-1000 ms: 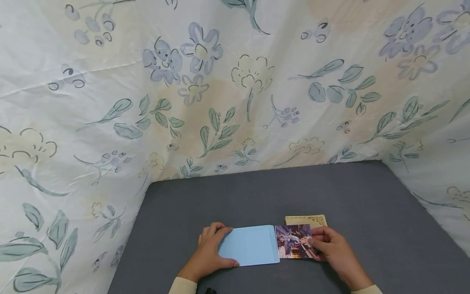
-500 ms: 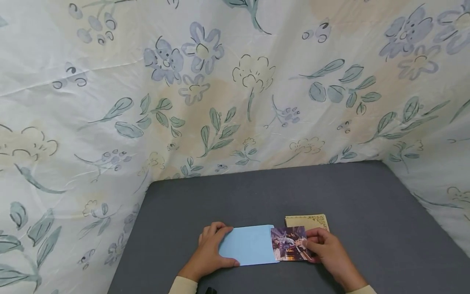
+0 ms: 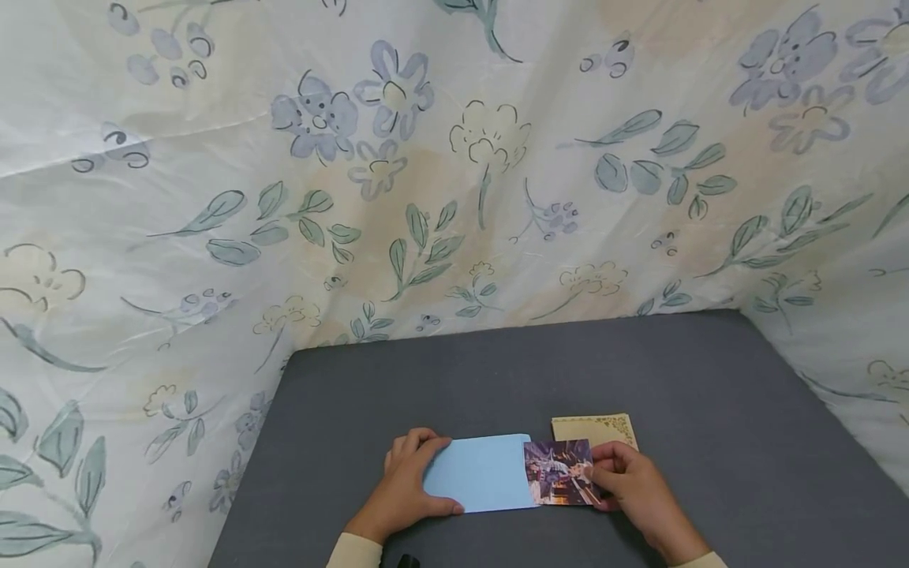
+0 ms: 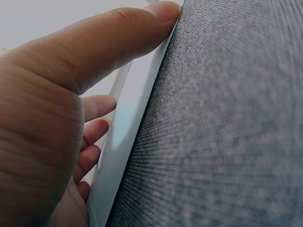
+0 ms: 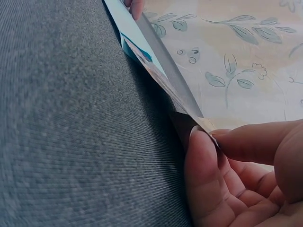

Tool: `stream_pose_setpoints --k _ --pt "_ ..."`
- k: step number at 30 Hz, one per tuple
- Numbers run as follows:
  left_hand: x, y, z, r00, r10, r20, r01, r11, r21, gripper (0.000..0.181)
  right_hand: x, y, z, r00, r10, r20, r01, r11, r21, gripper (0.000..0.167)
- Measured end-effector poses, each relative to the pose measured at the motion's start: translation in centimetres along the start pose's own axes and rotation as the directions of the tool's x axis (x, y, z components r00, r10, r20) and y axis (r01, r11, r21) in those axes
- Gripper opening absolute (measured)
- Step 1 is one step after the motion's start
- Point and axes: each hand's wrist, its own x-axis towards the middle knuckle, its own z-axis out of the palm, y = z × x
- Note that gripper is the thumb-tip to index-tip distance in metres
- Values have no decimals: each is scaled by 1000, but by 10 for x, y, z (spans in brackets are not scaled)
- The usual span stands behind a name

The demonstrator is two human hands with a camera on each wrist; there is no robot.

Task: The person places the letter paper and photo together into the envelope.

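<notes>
A light blue envelope (image 3: 479, 473) lies flat on the dark grey table. My left hand (image 3: 405, 481) holds its left end, the thumb at the near edge and the fingers at the far edge; the left wrist view shows the thumb (image 4: 156, 23) along that edge. My right hand (image 3: 632, 481) pinches a photo card (image 3: 559, 472) with a purple and orange picture by its right edge. The card's left edge overlaps the envelope's right end. From the right wrist view, the card slopes from the pinching fingertips (image 5: 201, 146) down to the envelope (image 5: 137, 33).
Behind the card lies a cream card or stack (image 3: 592, 427) with a gold ornamental border, partly covered. A small black object (image 3: 408, 561) shows at the bottom edge. Floral cloth (image 3: 497, 197) hangs around the grey table (image 3: 454, 379).
My right hand has brought the photo card left and slightly nearer, so its left edge now overlaps the envelope's end. The left hand and envelope stay in place.
</notes>
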Motion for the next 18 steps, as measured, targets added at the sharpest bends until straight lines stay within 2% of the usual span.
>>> stream_pose_setpoints --k 18 --pt "7 -1 -5 1000 -10 10 9 1000 3 98 0 -12 7 999 23 25 -22 1000 -13 26"
